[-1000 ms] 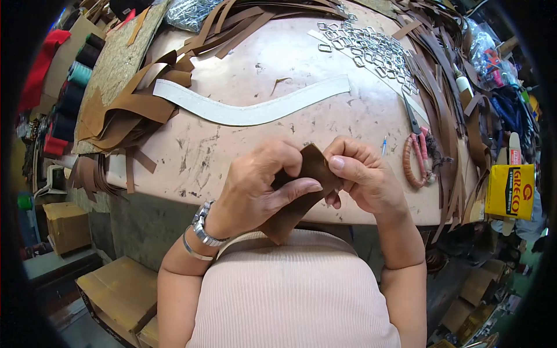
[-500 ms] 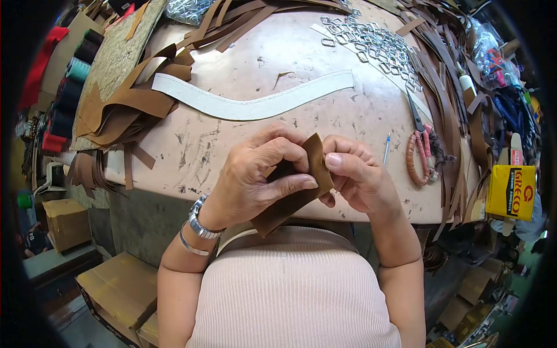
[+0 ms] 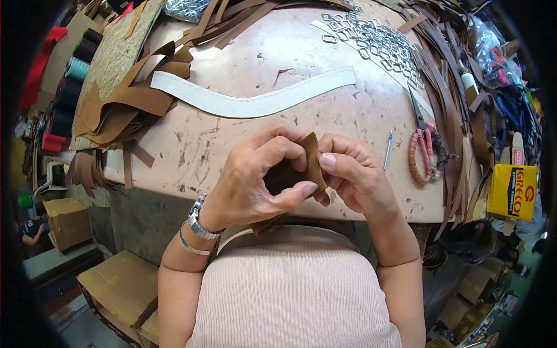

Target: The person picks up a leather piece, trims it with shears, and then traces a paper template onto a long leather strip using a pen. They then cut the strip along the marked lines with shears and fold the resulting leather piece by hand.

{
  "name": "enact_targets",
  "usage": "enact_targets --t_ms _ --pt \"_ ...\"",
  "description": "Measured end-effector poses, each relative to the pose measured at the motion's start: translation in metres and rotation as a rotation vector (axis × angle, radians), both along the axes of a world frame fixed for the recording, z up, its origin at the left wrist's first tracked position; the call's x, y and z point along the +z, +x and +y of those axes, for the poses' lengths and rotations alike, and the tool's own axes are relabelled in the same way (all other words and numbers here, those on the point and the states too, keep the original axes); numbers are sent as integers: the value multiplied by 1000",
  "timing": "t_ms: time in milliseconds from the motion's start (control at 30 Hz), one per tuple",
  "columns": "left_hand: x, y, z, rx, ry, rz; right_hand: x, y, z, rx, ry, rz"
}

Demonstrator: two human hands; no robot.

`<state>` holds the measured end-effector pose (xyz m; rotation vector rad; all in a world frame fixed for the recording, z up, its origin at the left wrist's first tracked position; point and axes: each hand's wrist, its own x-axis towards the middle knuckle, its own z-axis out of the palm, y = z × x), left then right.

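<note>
Grip: both hands on one pc. R hand [image 3: 354, 174], frame ctr, thumb + fingers pinched tog. on the R edge of the brown piece [image 3: 314, 165]. L hand [image 3: 246, 182] closed round the body of same, thumb below, fingers above; tips come tog. at the pc, w/ a gap in the curl behind them thru which its dark face shows.

Orient.: brown piece lies L of the R hand's pinch, mostly inside the L hand's curl. Upper corner points to top of frame, betw. the two hands; lower end shows under L wrist, just above the shirt [image 3: 290, 284]. Long axis approx. upper R to lower L, but L hand hides the middle, so can't be sure. R hand nearer the edge, L hand nearer the bulk.

Edges/room: near edge of tabletop [image 3: 197, 148] passes under the hands. Scuffed surface runs betw. hands and white strip [image 3: 249, 110], upper ctr. Blue pen [image 3: 388, 151] just R of R hand, ctr-R; scissors [image 3: 418, 115] beyond it. Metal rings [image 3: 377, 43] upper R. Brown stack [image 3: 130, 110] upper L, well apart from L hand.
</note>
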<state>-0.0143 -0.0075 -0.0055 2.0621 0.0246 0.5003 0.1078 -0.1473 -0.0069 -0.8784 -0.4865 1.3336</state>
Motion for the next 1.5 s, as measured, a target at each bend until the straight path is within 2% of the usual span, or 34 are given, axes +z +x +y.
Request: enact_targets --t_ms 200,367,467,500,600,633,700,733,767,800,867,933,967,1000,1033,1100,1167,1200,1267,1300,1400,1500 --pt "2 2 -5 33 110 -54 -7 -1 2 -62 -29 -16" --pt "-2 0 -3 40 33 -16 -9 4 1 -34 -18 59" --pt "-5 1 -1 37 45 -32 -11 4 2 -53 24 32" --pt "-7 1 -1 36 52 -45 -12 4 2 -60 -5 -53" --pt "-11 -1 -1 63 -86 -22 -11 6 -2 -97 -60 -262" --pt "-17 1 5 -20 -256 -158 -5 8 -6 -133 -60 -302" --pt "-5 -8 15 28 -677 -244 14 13 -13 -332 -17 -284" --pt "4 -16 21 50 -892 -299 22 25 -20 -339 44 -317" --pt "12 -23 31 46 -991 -374 33 30 -28 -428 52 -276" --pt "9 -33 47 -81 -1054 -506 32 42 -36 -459 95 -311" --pt "9 -53 72 -83 -1072 -598 29 66 -51 -521 182 -382" --pt "13 -75 93 37 -1158 -658 35 86 -54 -506 241 -375" --pt "15 -86 106 8 -1254 -740 36 94 -51 -497 257 -389" --pt "10 -101 125 -61 -1162 -793 39 99 -45 -492 273 -403" --pt "5 -115 142 -129 -1066 -844 42 98 -32 -631 210 -370" --pt "32 -130 158 180 -838 -769 54 83 5 -500 229 -376" --pt "56 -145 181 543 -752 -752 60 62 46 -377 233 -386" --pt "56 -164 218 755 -740 -779 61 52 69 -320 233 -394" --pt "72 -194 266 808 -640 -709 60 28 119 -180 291 -299" --pt "77 -210 296 802 -593 -668 60 14 140 -187 258 -238" --pt "97 -210 327 1034 -412 -620 52 -25 197 -173 143 -83" --pt "81 -222 374 1315 -247 -417 18 -44 243 -78 156 -41"
